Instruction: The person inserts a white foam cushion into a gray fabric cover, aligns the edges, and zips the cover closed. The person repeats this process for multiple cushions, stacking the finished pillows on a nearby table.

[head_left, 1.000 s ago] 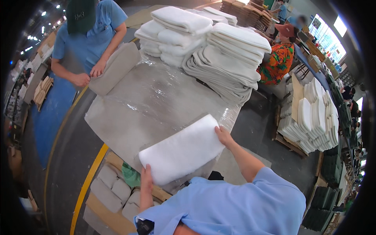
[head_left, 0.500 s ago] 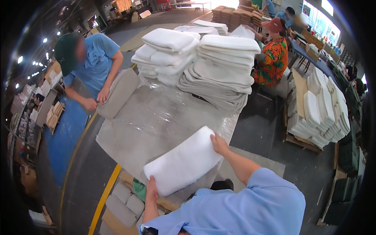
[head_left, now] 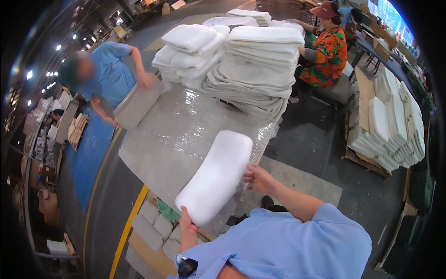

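Note:
A white, soft oblong pillow [head_left: 216,179] lies at a slant over the near part of the plastic-covered table [head_left: 162,139]. My left hand [head_left: 187,222] grips its near end, thumb on top and the other fingers hidden beneath. Beside its right edge is my right hand [head_left: 260,179], open with the fingers apart; whether the fingertips touch the pillow I cannot tell. Across the table's left corner, a co-worker in a blue shirt [head_left: 114,69] has both hands on a grey-beige pillow [head_left: 139,104].
Stacks of white pillows [head_left: 267,39] and folded grey pieces [head_left: 253,86] rise at the table's far side. A person in a patterned shirt [head_left: 327,56] is behind them. Grey pillows in a box [head_left: 148,228] sit below left. A pallet of white pieces [head_left: 390,121] stands right.
The pillow has swung to a steeper slant, its far end now further left. My right hand has let go of that end and opened. The co-worker's hands have moved apart on the grey-beige pillow.

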A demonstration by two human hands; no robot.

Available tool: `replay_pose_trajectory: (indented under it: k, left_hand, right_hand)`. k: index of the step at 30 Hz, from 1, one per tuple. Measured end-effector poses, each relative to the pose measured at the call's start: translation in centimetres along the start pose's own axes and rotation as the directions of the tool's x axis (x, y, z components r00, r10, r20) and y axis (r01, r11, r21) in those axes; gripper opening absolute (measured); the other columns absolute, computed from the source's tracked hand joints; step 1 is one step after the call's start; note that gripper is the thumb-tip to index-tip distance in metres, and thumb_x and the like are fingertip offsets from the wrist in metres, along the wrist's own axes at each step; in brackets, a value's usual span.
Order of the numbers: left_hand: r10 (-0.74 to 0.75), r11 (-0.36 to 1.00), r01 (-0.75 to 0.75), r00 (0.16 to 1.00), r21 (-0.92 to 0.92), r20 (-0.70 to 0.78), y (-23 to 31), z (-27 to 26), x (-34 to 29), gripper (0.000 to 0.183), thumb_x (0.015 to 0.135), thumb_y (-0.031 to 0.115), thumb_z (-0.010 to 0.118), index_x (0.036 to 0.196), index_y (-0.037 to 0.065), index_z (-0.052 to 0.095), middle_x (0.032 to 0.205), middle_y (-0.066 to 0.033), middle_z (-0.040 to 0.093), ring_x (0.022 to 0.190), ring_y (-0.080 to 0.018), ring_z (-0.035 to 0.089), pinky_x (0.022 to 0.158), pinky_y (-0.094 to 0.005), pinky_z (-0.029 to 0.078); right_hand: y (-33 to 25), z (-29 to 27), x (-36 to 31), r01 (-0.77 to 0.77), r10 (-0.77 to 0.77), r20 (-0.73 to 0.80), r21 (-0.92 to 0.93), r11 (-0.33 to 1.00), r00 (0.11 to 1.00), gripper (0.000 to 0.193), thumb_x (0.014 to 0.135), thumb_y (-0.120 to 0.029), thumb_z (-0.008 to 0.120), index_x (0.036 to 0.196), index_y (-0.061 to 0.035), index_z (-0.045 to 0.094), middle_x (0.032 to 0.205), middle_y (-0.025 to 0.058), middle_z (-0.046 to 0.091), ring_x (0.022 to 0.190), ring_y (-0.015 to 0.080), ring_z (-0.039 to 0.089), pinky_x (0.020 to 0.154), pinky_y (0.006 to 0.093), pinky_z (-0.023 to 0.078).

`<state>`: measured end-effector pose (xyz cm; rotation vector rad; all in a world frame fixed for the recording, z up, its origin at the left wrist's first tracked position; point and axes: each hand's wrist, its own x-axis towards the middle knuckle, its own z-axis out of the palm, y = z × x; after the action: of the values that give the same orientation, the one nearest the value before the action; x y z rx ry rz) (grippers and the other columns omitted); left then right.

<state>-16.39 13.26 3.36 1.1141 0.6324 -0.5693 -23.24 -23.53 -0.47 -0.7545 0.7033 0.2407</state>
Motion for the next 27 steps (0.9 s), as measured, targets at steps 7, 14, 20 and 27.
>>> replay_pose_trajectory:
  k: [7,14,20,27]
  left_hand:
    - [-0.026,0.980,0.024,1.000,-0.198,-0.006,-8.0,4.6,-3.8,0.067,0.113,0.056,0.037,0.159,0.008,0.040,0.158,-0.0157,0.051,0.142,-0.0383,0.054,0.113,-0.0622,0.048]
    - [0.008,0.943,0.011,0.998,-0.333,0.056,-13.1,7.7,-5.5,0.068,0.112,0.060,0.037,0.158,0.011,0.043,0.157,-0.0113,0.053,0.140,-0.0365,0.055,0.113,-0.0643,0.046]
    - [-0.207,0.970,0.222,0.968,-0.099,0.144,-14.7,9.3,-9.1,0.074,0.110,0.066,0.033,0.159,0.010,0.036,0.151,-0.0148,0.057,0.132,-0.0384,0.060,0.106,-0.0554,0.052]
    - [0.149,0.940,-0.152,0.988,0.307,0.033,-10.3,4.3,-12.2,0.052,0.111,0.034,0.057,0.152,0.006,0.045,0.129,-0.0146,0.069,0.114,-0.0251,0.069,0.096,-0.0357,0.056]
  right_hand:
    - [-0.1,2.0,-1.7,-0.103,0.075,0.121,0.248,0.963,0.990,0.072,0.094,-0.055,0.076,0.148,-0.0161,0.048,0.139,0.0097,0.059,0.125,0.0264,0.056,0.105,0.0588,0.044]
    - [-1.1,3.5,-0.3,0.279,-0.279,-0.080,-0.006,0.960,0.957,0.064,0.086,-0.007,0.080,0.143,-0.0027,0.050,0.133,0.0150,0.064,0.122,0.0316,0.065,0.100,0.0489,0.055]
    - [-5.7,4.0,0.9,0.368,-0.359,0.091,-0.128,0.921,0.929,0.065,0.077,0.009,0.068,0.140,0.0024,0.051,0.127,0.0172,0.067,0.116,0.0302,0.067,0.098,0.0438,0.056]
    - [-15.8,12.2,-2.7,0.669,-0.371,0.630,-0.743,-0.031,0.682,0.064,0.079,-0.011,0.070,0.140,-0.0039,0.053,0.112,0.0256,0.072,0.110,0.0448,0.068,0.094,0.0516,0.052]
